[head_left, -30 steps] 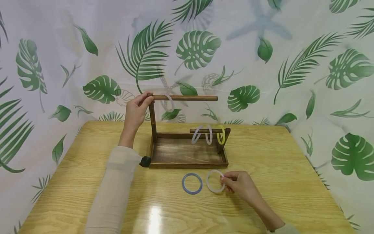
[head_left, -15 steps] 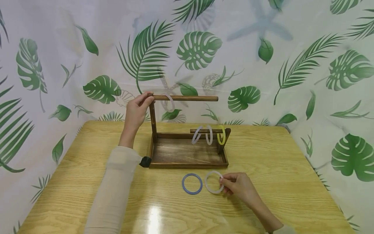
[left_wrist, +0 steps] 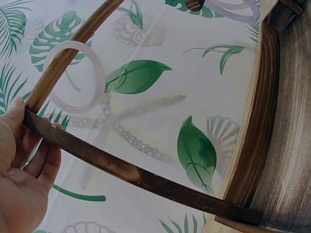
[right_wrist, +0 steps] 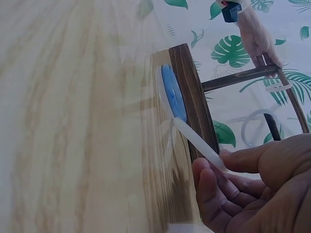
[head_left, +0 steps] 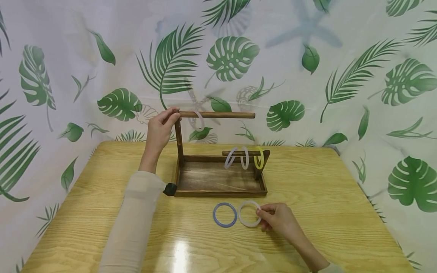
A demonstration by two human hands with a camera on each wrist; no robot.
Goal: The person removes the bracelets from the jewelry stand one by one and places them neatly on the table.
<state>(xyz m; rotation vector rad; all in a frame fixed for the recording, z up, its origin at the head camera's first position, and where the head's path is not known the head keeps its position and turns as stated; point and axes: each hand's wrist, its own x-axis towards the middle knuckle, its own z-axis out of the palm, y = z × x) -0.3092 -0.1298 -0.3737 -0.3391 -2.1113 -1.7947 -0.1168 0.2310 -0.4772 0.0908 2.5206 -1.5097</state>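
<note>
White ring point(right_wrist: 199, 144) pinched at its rim by the right hand point(head_left: 278, 218), tilted beside the flat-lying blue ring point(right_wrist: 173, 92) on the table point(head_left: 307, 182). Rack's point(head_left: 220, 193) top corner gripped by the left hand point(head_left: 159, 127). Pick-up judged in hand; steady lift called for. Rings smooth, plastic-looking; rack dark, grained wood.

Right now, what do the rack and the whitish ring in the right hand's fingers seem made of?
Rack: brown wood, probably stained, slight sheen; grain streaks show. Whitish ring: likely plastic, smooth and milky, no visible grain; glass or resin possible.
</note>
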